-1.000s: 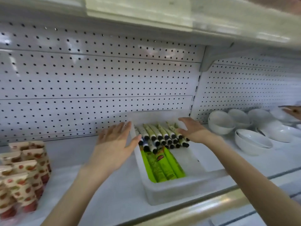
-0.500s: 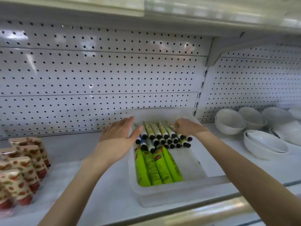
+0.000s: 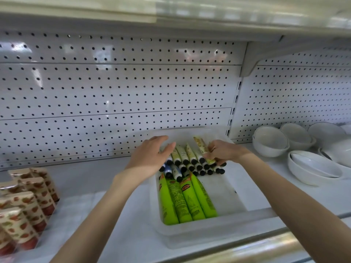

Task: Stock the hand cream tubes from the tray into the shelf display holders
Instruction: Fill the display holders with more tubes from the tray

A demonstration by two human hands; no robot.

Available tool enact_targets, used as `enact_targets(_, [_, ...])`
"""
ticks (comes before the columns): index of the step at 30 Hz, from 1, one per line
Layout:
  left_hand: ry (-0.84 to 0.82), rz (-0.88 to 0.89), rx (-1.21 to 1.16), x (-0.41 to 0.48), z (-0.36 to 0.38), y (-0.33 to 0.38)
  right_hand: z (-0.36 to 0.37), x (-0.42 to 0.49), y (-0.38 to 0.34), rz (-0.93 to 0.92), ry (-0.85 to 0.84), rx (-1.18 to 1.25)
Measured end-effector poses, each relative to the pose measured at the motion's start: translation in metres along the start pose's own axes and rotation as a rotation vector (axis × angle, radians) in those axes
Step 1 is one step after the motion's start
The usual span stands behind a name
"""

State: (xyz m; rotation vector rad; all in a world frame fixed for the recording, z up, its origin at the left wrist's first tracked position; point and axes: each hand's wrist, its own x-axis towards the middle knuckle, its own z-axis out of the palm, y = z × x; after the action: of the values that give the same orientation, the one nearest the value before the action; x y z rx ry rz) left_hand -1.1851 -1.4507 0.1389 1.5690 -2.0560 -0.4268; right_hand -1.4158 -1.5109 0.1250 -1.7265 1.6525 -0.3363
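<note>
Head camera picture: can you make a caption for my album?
Right hand grips a pale tube in the white tray; left hand hovers open beside it.

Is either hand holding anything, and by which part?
The right hand grips a pale yellow patterned tube by its lower end; the left hand holds nothing.

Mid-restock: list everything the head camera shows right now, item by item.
Translucent white plastic tray: one, centre of the white shelf.
Bright green tubes: four, side by side in the tray's near left.
Small pale black-capped tubes: a pile, uncountable, at the tray's far end.
Cream tubes with red-brown print: several, standing far left.
Glossy white bowls: several, some nested, right.
White pegboard panel: behind everything.
Left hand: open, over the pile's left edge.
Right hand: fingers curled round one pale tube.
</note>
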Motion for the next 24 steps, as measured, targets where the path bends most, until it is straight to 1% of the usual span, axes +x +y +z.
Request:
enact_targets(3, [0.000,0.013,-0.098,0.012,0.005,-0.001,0.005,0.003,-0.006,-0.083,0.146,-0.023])
enact_targets(4, [0.010,0.015,-0.141,0.015,0.007,-0.001,0.006,0.003,-0.010,-0.131,0.196,0.013])
enact_targets(6, [0.052,0.029,-0.254,0.022,0.010,-0.001,0.008,0.001,-0.019,-0.228,0.245,0.176])
enact_targets(7, [0.086,0.034,-0.312,0.024,0.011,0.000,0.010,0.000,-0.023,-0.276,0.245,0.258])
enact_targets(9, [0.161,0.041,-0.408,0.028,0.013,0.003,0.013,-0.005,-0.032,-0.372,0.229,0.345])
enact_targets(11, [0.201,0.063,-0.490,0.031,0.013,0.008,0.018,-0.009,-0.038,-0.447,0.205,0.380])
enact_targets(16, [0.266,0.082,-0.638,0.037,0.013,0.017,0.023,-0.011,-0.043,-0.535,0.198,0.445])
enact_targets(18, [0.289,0.093,-0.725,0.037,0.012,0.016,0.021,-0.012,-0.043,-0.549,0.187,0.524])
enact_targets(20, [0.308,0.113,-0.804,0.035,0.009,0.013,0.018,-0.010,-0.041,-0.511,0.201,0.601])
enact_targets(22, [0.320,0.131,-0.857,0.033,0.005,0.011,0.015,-0.005,-0.035,-0.408,0.236,0.630])
enact_targets(24, [0.313,0.140,-0.911,0.032,0.001,0.008,0.013,0.003,-0.028,-0.297,0.250,0.595])
